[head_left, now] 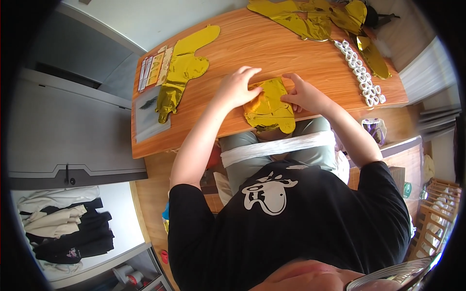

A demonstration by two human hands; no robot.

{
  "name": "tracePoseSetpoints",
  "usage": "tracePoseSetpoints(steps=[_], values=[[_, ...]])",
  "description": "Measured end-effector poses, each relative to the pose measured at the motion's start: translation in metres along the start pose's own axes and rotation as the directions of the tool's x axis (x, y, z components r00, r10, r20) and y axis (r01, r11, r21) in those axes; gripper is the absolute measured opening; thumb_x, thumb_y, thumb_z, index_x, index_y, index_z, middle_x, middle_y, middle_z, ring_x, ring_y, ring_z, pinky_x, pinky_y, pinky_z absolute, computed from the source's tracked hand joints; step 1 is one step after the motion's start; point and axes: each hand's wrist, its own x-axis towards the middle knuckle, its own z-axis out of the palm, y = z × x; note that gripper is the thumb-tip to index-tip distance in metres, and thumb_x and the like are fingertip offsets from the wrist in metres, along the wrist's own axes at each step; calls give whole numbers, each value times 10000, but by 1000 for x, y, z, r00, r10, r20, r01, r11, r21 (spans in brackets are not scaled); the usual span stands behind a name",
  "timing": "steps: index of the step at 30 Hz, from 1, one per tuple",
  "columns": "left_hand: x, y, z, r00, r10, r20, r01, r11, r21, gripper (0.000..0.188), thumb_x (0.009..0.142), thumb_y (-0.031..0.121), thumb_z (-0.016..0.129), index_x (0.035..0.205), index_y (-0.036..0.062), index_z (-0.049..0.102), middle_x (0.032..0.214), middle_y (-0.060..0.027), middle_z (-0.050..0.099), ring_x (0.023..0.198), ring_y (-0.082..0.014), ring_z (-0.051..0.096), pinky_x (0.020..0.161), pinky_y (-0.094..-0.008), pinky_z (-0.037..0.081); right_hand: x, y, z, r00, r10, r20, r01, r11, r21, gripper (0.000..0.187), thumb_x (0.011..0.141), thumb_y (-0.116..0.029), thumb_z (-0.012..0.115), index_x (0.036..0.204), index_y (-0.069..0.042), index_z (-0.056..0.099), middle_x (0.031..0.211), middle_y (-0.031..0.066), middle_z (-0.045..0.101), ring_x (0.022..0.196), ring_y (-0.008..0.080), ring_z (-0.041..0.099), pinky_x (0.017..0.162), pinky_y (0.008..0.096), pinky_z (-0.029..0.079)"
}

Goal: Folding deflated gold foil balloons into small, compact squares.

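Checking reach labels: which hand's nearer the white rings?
Right. Right hand: left of the white rings, at right edge of gold foil. Left hand: farther left, at foil's left edge.

Shiny gold foil piece (273, 110), creased, flat, at the near edge of the table (257, 46)

one left hand (239, 88), one right hand (307, 94), at least three gold foil pieces (274, 106), at least ten white rings (359, 72)

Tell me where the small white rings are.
In the head view, the white rings sit at the right end of the table, beside some gold foil.
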Motion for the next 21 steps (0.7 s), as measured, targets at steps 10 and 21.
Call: tracePoseSetpoints(steps=[10, 21], values=[[1, -5, 53, 930, 366, 19, -365, 930, -34, 609, 1043, 339, 565, 1576, 92, 404, 1650, -127, 374, 1533, -311, 332, 1252, -519, 262, -2, -7, -13, 998, 38, 40, -36, 998, -46, 697, 977, -186, 695, 1552, -41, 328, 761, 68, 675, 584, 125, 634, 498, 275, 534], [5, -8, 61, 903, 418, -104, -424, 904, -47, 588, 1054, 368, 543, 1517, 18, 454, 1593, -173, 447, 1496, -312, 397, 1234, -484, 316, 40, 28, -38, 595, -771, 227, 666, 315, -676, 291, 876, -120, 701, 1164, -90, 730, 1110, 86, 693, 988, 287, 681, 874, 408, 556]])
